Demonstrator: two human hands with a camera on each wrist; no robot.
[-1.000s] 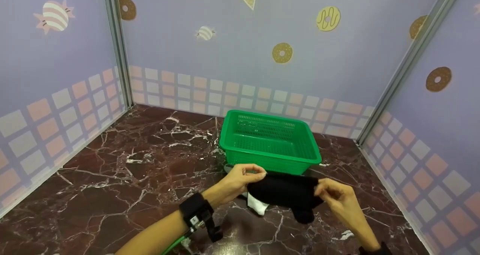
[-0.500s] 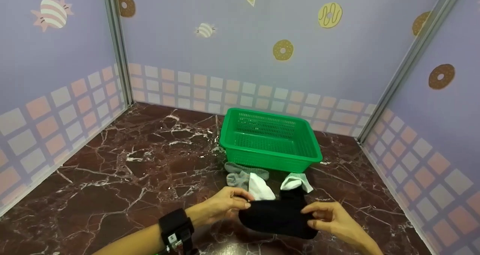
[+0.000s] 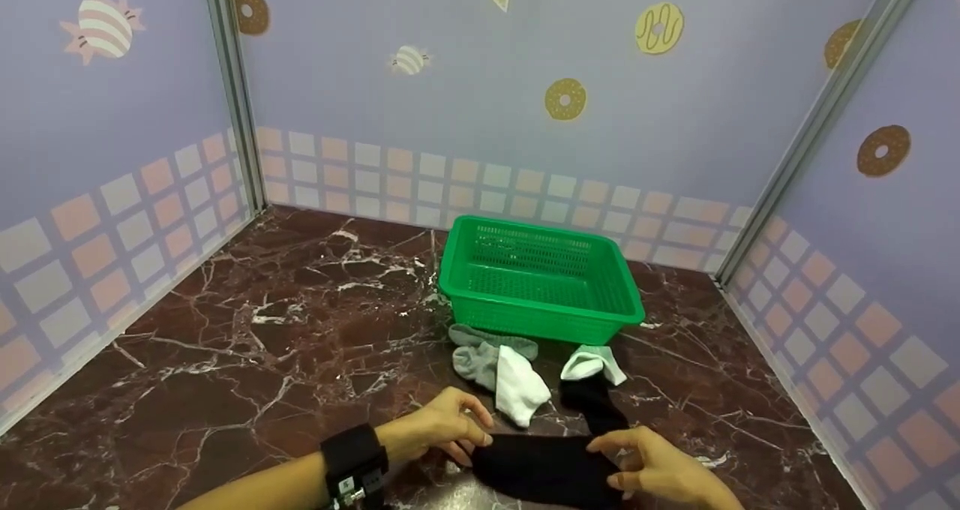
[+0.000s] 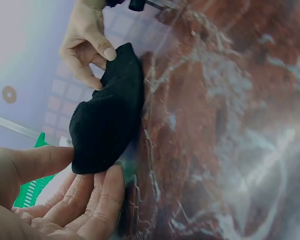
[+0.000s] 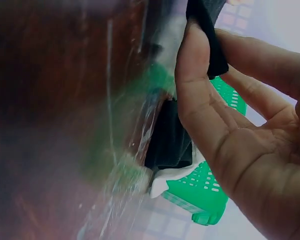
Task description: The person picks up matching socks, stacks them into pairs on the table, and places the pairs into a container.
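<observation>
A black sock point(image 3: 544, 471) is stretched sideways near the front of the table, held between both hands. Its left end is pinched by my left hand point(image 3: 442, 426), thumb on one side and fingers on the other, as the left wrist view shows. My right hand point(image 3: 651, 469) pinches the other end between thumb and fingers. Just beyond lies a second black sock point(image 3: 596, 405), overlapping a white sock point(image 3: 600, 360) at its far end. To the left of these, another white sock point(image 3: 523, 390) lies against grey socks point(image 3: 474, 364).
Behind the socks stands a green plastic basket point(image 3: 532, 324) with slotted walls and nothing visible inside. Patterned panels point(image 3: 480, 120) enclose the dark red marbled table point(image 3: 300, 330) at the back and both sides.
Both hands have brought the black sock toward the front edge and lower, still held at both ends. The grey, white and second black socks have come into view behind it.
</observation>
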